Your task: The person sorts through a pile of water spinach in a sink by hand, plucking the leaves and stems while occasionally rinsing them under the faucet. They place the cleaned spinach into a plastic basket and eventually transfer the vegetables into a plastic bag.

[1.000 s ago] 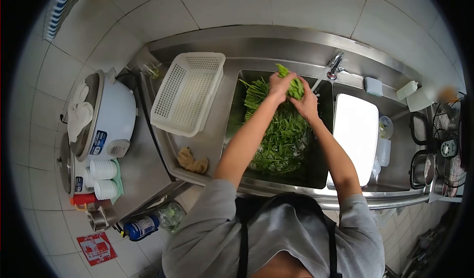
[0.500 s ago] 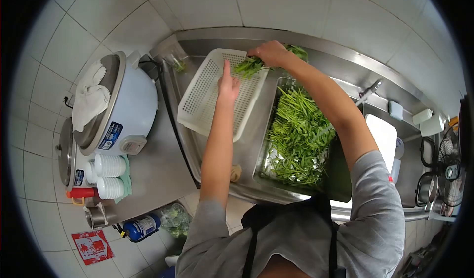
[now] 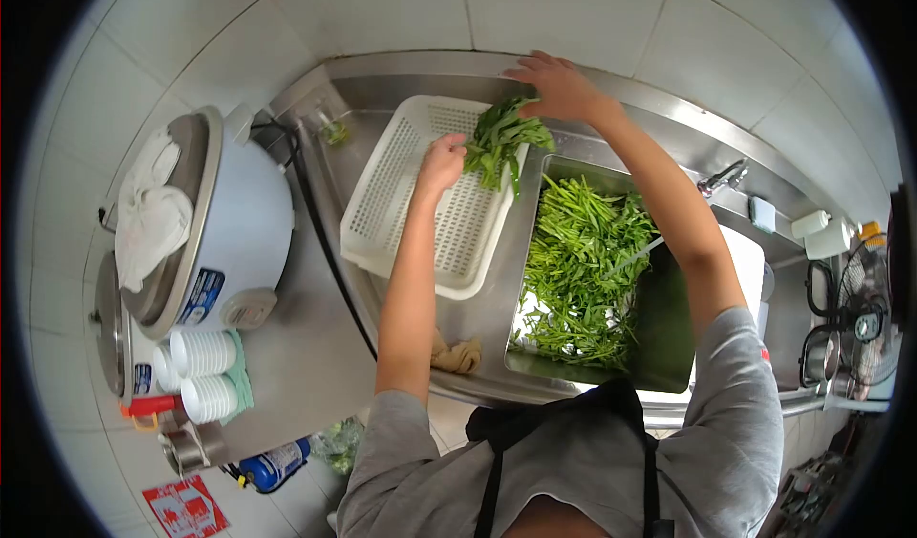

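My left hand [image 3: 443, 163] is closed over the white perforated basket [image 3: 377, 194], its fingers around one side of a bunch of leafy greens [image 3: 497, 146]. The leaves spread across the basket's right rim. Just beyond them my right hand [image 3: 564, 91] is open, fingers spread, near the back ledge of the sink counter. Under my right forearm stands a deep metal pan [image 3: 664, 347] with a large heap of cut green stems and leaves [image 3: 578, 261]. A thin stream of water runs into that pan.
A faucet [image 3: 723, 177] and sponge [image 3: 761, 213] are at the right back. On the left stand a large rice cooker [image 3: 239, 223] with a cloth on its lid and stacked white cups [image 3: 207, 376]. A tan rag [image 3: 457, 355] lies at the front edge; a black cord [image 3: 330, 251] crosses the counter.
My right hand has let go of the greens, opened and moved slightly right and back. My left hand has closed on the bunch, which now fans out over the basket's rim.
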Demonstrator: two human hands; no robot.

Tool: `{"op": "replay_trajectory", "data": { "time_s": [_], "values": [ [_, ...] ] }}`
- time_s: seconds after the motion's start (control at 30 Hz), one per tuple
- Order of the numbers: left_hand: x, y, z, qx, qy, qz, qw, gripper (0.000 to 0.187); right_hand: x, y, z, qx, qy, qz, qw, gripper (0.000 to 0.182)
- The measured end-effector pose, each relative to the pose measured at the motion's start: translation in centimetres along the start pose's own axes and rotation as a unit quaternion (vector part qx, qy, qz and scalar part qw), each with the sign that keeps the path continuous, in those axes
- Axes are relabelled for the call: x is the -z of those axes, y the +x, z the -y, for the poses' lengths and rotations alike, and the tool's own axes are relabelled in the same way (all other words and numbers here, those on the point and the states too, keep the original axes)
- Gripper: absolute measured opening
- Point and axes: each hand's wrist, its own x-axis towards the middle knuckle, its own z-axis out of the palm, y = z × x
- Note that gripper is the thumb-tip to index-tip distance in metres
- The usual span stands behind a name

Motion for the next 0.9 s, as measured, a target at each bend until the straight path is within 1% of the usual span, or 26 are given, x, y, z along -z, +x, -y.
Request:
{"op": "replay_trajectory", "data": {
  "time_s": [0.07,0.1,0.13,0.17,0.2,0.23,0.3,0.33,0.37,0.4,0.43,0.5,0.53,0.6,0.63,0.67,0.7,0.73,0.77,0.8,0.83,0.9],
  "values": [
    [-0.1,-1.6,-3.8,-0.077,-0.014,0.061,0.995,0.035,0.7,-4.7,-2.1,-0.037,0.132,-0.090,0.986,0.054],
    [-0.3,-2.7,-5.5,-0.111,-0.021,0.093,0.989,0.033,1.3,-7.9,-2.4,-0.101,0.220,-0.070,0.968,0.050],
    [-1.0,-4.3,-7.7,-0.141,-0.079,0.160,0.974,0.030,1.7,-11.4,-2.7,-0.163,0.307,-0.052,0.936,0.046],
    [-2.9,-5.6,-9.4,-0.166,-0.136,0.227,0.950,0.027,0.7,-14.9,-3.4,-0.232,0.397,-0.021,0.888,0.043],
    [-5.4,-6.4,-9.7,-0.185,-0.156,0.296,0.924,0.026,-1.1,-18.2,-4.2,-0.299,0.482,0.010,0.823,0.041],
    [-8.2,-7.1,-10.2,-0.201,-0.177,0.364,0.892,0.024,-2.8,-21.2,-5.0,-0.366,0.518,0.032,0.773,0.034],
    [-15.1,-8.4,-8.5,-0.123,-0.124,0.476,0.862,0.025,-8.5,-26.6,-9.1,-0.431,0.538,-0.013,0.724,0.028],
    [-18.6,-8.8,-6.9,-0.136,-0.007,0.504,0.853,0.029,-10.0,-27.8,-10.6,-0.469,0.544,-0.039,0.694,0.026],
    [-22.0,-9.2,-5.2,-0.153,0.109,0.524,0.831,0.033,-10.6,-29.2,-11.9,-0.504,0.548,-0.066,0.664,0.023],
    [-24.4,-10.0,-3.8,-0.160,0.156,0.546,0.807,0.037,-10.5,-29.3,-11.6,-0.527,0.551,-0.124,0.635,0.020],
    [-26.7,-10.8,-2.4,-0.168,0.203,0.562,0.784,0.042,-10.2,-29.3,-11.6,-0.556,0.580,-0.145,0.578,0.020],
    [-31.2,-11.3,1.4,-0.205,0.223,0.612,0.731,0.051,-10.2,-29.6,-12.5,-0.533,0.608,-0.120,0.576,0.020],
    [-30.8,-12.0,-1.0,-0.035,0.252,0.672,0.696,0.049,-9.3,-29.5,-11.9,-0.511,0.581,-0.046,0.632,0.020],
    [-33.1,-11.5,0.0,-0.127,0.363,0.614,0.689,0.054,-7.2,-30.0,-11.1,-0.449,0.512,0.104,0.725,0.020],
    [-34.4,-10.9,0.8,-0.172,0.415,0.581,0.679,0.057,-7.0,-30.5,-11.6,-0.453,0.513,0.137,0.716,0.023],
    [-35.4,-9.9,1.7,-0.135,0.343,0.534,0.761,0.070,-6.8,-31.1,-12.0,-0.456,0.514,0.171,0.707,0.025],
    [-34.9,-8.9,-0.2,-0.089,0.296,0.514,0.800,0.067,-6.6,-31.7,-12.7,-0.458,0.513,0.202,0.697,0.027],
    [-35.3,-7.6,-1.1,-0.104,0.244,0.474,0.840,0.061,-6.3,-32.4,-13.7,-0.473,0.508,0.175,0.698,0.026],
    [-35.9,-6.4,-2.1,-0.050,0.236,0.462,0.853,0.054,-6.0,-33.2,-14.5,-0.511,0.504,0.082,0.691,0.026],
    [-37.7,-4.5,-1.1,-0.059,0.191,0.449,0.871,0.050,-6.9,-34.1,-16.1,-0.555,0.485,0.002,0.676,0.027],
    [-39.1,-2.9,-0.8,-0.048,0.155,0.442,0.882,0.048,-8.8,-35.2,-18.8,-0.593,0.460,-0.079,0.656,0.027],
    [-40.4,-1.4,-1.8,-0.048,0.105,0.402,0.908,0.045,-14.8,-38.4,-25.2,-0.629,0.350,-0.206,0.663,0.030]
  ]
}}
